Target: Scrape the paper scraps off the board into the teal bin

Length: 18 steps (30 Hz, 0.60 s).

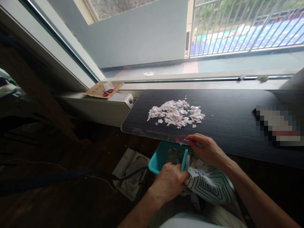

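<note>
My left hand (pixel 172 180) is closed on the near rim of a teal plastic bin (pixel 155 164) and on the edge of a white bag with black concentric lines (pixel 211 186), held side by side. Scraps of paper lie inside the bin and in the bag's mouth. Between the fingers of my right hand (pixel 205 147) is a flat, clear pink plastic piece (pixel 182 138) with a rounded end, at the table's front edge above the bin. A heap of small torn white and pinkish paper scraps (pixel 177 114) lies on the black tabletop (pixel 228 110).
A blurred-out object (pixel 276 122) lies at the table's right end. Red-handled scissors (pixel 108 92) rest on a brown envelope (pixel 91 90) by the radiator (pixel 122 98). On the dark floor left of the bin is a flat box (pixel 129 172). A large window runs behind the table.
</note>
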Motion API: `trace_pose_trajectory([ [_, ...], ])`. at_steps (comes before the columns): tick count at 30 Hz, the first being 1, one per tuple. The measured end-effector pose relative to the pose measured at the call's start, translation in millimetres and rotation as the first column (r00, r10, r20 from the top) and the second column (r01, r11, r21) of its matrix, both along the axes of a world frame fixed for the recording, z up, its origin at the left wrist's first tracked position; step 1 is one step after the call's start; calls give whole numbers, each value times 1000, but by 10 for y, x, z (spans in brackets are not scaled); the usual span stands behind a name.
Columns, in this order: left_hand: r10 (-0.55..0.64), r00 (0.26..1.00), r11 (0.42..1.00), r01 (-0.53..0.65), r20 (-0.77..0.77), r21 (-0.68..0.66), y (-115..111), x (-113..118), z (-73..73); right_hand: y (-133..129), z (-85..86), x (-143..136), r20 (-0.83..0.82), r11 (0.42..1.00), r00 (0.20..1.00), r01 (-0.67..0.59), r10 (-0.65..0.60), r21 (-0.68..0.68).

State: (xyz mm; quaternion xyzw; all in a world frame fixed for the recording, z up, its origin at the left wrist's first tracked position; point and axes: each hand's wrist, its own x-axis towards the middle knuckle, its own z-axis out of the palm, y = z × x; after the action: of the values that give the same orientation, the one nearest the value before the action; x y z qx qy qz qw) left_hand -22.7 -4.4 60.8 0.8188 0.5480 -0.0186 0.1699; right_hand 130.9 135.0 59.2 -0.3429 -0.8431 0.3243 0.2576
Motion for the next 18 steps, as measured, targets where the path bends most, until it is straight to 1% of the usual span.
trace_pose_trajectory([
  [3, 5, 1000, 1000, -5, 3, 17, -14, 6, -15, -17, -13, 53, 10, 997, 997, 73, -73, 36],
  [4, 8, 1000, 1000, -8, 5, 27, -18, 8, -19, -24, -18, 69, 19, 997, 997, 68, -69, 39],
  [7, 10, 1000, 999, -11, 11, 46, -21, 13, -20, -49, -25, 90, 36, 1000, 999, 1, -2, 24],
  [8, 9, 1000, 999, -9, 10, 45, -21, 15, -16, -53, -22, 86, 34, 1000, 999, -3, 3, 24],
  [12, 1, 1000, 1000, -1, -10, 29, -31, 29, 9, -53, 11, 36, 15, 997, 998, 52, -53, 49],
  [16, 10, 1000, 999, -9, -23, 43, -64, 54, 39, -93, 36, 28, 43, 999, 999, -11, 9, 44],
  [18, 22, 999, 999, -20, -33, 49, -91, 69, 61, -94, 19, 68, 17, 999, 1000, -6, 6, 32],
])
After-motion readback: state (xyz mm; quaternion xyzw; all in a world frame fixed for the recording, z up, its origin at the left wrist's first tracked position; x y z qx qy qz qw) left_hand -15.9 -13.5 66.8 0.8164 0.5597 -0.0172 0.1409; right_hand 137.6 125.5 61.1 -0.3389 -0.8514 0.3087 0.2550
